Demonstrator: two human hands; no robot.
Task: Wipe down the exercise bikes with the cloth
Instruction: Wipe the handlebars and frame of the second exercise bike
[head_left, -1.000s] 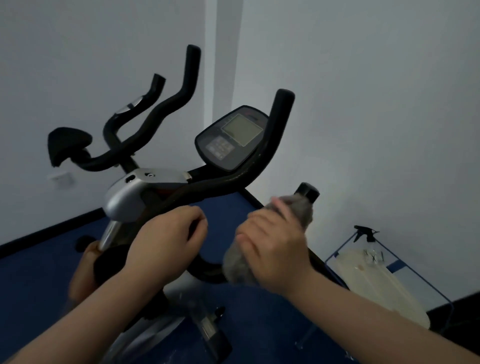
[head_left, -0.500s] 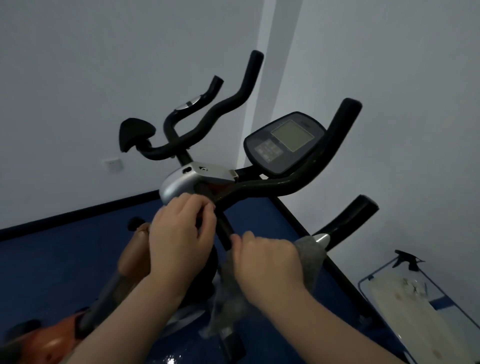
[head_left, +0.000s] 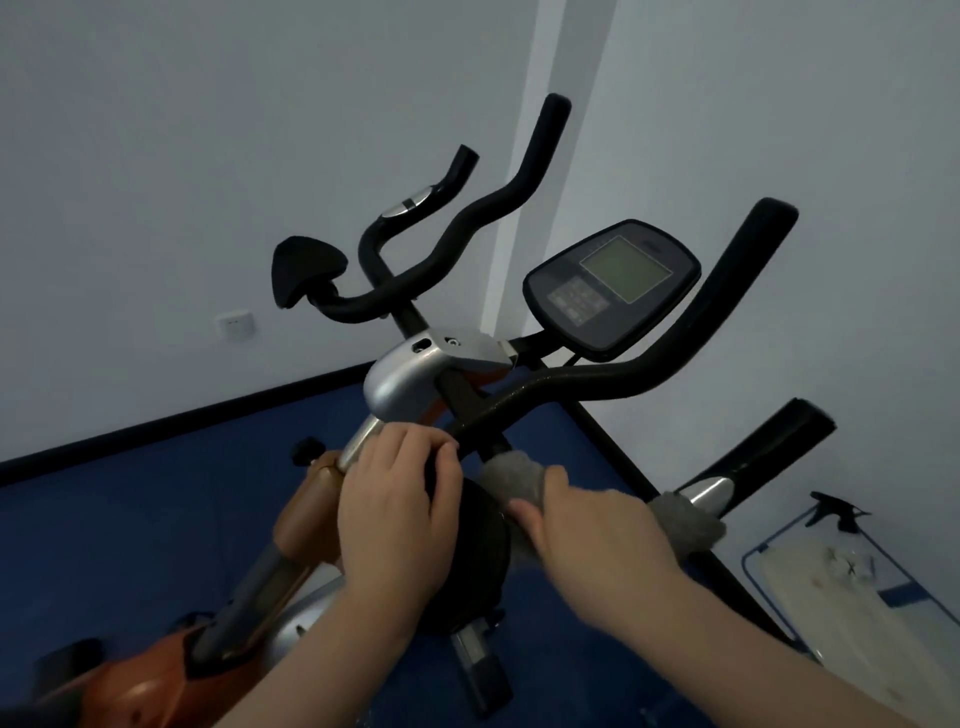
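Right hand (head_left: 597, 525) with grey cloth (head_left: 511, 475) on handlebar (head_left: 571, 384); left hand (head_left: 395, 499) beside

gym room: exercise bikes (head_left: 519, 374).

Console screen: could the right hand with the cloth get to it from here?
Probably yes. The right hand, holding the grey cloth, sits below the console screen; only the black handlebar crosses between, with open space around it.

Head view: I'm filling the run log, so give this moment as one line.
step: wiping handlebar | right hand: shut on grey cloth | left hand: gripping bike frame
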